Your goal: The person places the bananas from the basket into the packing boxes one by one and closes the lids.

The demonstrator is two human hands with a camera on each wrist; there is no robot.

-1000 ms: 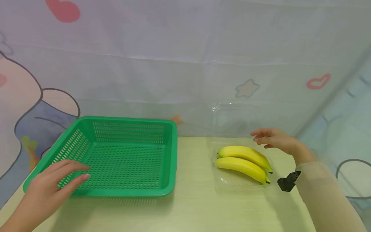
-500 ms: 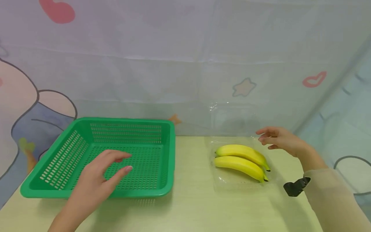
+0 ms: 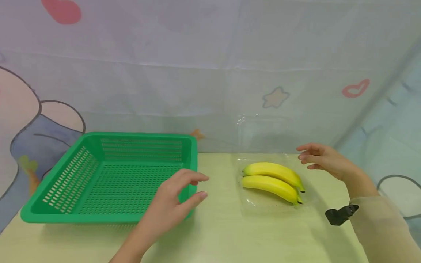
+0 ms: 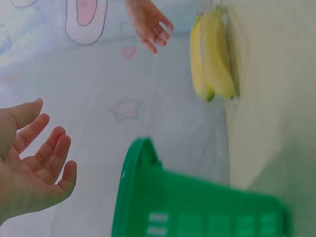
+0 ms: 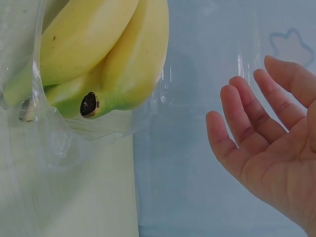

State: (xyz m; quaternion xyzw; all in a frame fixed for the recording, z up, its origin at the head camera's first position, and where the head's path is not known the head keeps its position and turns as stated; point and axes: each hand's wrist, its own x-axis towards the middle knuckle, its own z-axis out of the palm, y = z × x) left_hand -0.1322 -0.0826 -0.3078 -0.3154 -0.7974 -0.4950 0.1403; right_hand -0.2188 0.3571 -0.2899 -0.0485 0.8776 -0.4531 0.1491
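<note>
My left hand, fingers loosely bent and holding nothing, is over the front right corner of the green plastic basket. Yellow bananas lie side by side in a clear plastic clamshell box, whose lid stands up at the back. To the right of the box hovers my right hand, relaxed and holding nothing. In the right wrist view, the dark stem end of a banana points toward the near wall of the box. The left wrist view shows the left hand beside the basket rim.
The pale yellow-green table carries the basket on the left and the box on the right. A printed cloth hangs right behind the table's back edge. A black device sits at the right sleeve.
My left hand has moved right across the front of the basket, from its left side to its right corner. My right hand has shifted slightly right, away from the bananas.
</note>
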